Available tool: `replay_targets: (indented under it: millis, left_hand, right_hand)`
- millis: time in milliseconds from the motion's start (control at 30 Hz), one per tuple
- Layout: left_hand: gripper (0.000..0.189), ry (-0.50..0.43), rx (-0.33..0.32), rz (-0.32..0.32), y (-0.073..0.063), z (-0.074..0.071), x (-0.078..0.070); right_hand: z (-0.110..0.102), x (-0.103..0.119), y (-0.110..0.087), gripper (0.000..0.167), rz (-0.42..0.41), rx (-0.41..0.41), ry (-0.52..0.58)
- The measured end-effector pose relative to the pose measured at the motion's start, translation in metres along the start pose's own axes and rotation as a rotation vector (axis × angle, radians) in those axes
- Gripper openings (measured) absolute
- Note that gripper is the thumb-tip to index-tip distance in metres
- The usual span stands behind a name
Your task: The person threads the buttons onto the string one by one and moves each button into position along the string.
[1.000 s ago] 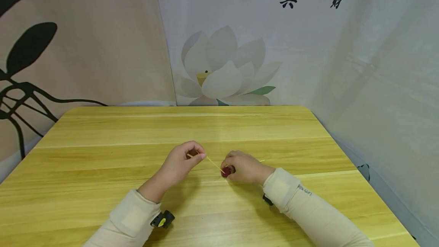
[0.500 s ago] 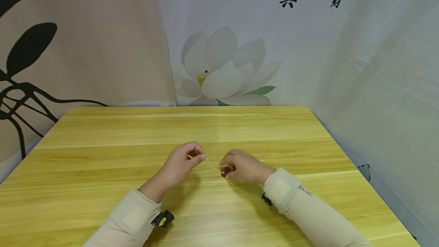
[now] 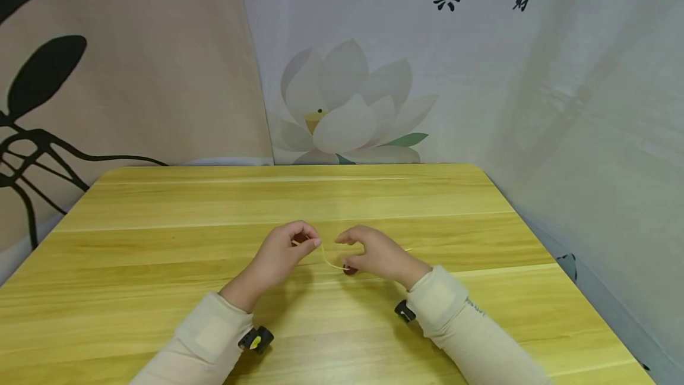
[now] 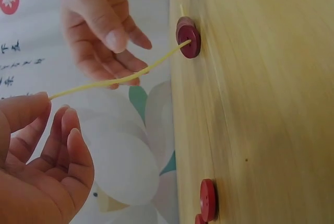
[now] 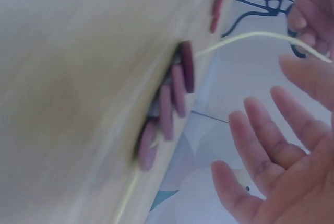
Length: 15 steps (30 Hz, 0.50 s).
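Between left thumb and fingertips, the left hand (image 3: pixel 285 254) pinches a thin yellow cord (image 4: pixel 117 81). From there the cord sags to a dark red button (image 4: pixel 189 41) and passes through its hole. Several strung buttons lean one behind another on the table, and a mauve button (image 5: pixel 148 145) ends the row in the right wrist view. Beyond it the cord's other end trails over the wood. Fingers spread apart and holding nothing, the right hand (image 3: pixel 376 254) hovers right at the strung buttons, hiding most of them in the head view.
A brighter red button (image 4: pixel 207 200) and part of another lie on the table in the left wrist view; the left hand covers them in the head view. The wooden table (image 3: pixel 176 314) reaches back to a printed cloth backdrop (image 3: pixel 481 88).
The right fingers, earlier around the buttons, have let go and spread apart. The yellow cord has gone from taut to a slack curve. The left hand holds nearly still.
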<state>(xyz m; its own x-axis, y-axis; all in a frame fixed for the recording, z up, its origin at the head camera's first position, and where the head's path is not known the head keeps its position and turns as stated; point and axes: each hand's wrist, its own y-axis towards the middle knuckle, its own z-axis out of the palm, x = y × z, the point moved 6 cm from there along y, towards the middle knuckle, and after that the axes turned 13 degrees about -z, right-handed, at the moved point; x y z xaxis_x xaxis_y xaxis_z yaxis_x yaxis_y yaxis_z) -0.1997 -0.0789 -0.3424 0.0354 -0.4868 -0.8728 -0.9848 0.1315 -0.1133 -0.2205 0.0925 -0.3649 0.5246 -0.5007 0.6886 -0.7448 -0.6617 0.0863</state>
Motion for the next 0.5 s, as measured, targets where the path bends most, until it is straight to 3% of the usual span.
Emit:
replay_targets:
  millis: [233, 500]
  left_hand:
    - [0.004, -0.012, -0.008, 0.008, 0.0004, 0.0004, 0.0003]
    - [0.005, -0.029, -0.011, 0.014, 0.0007, 0.0022, 0.0017]
  right_hand:
    - [0.0009, 0.0031, -0.0005, 0.034, 0.076, -0.076, 0.170]
    - [0.0020, 0.0103, 0.0004, 0.024, 0.112, -0.205, 0.276]
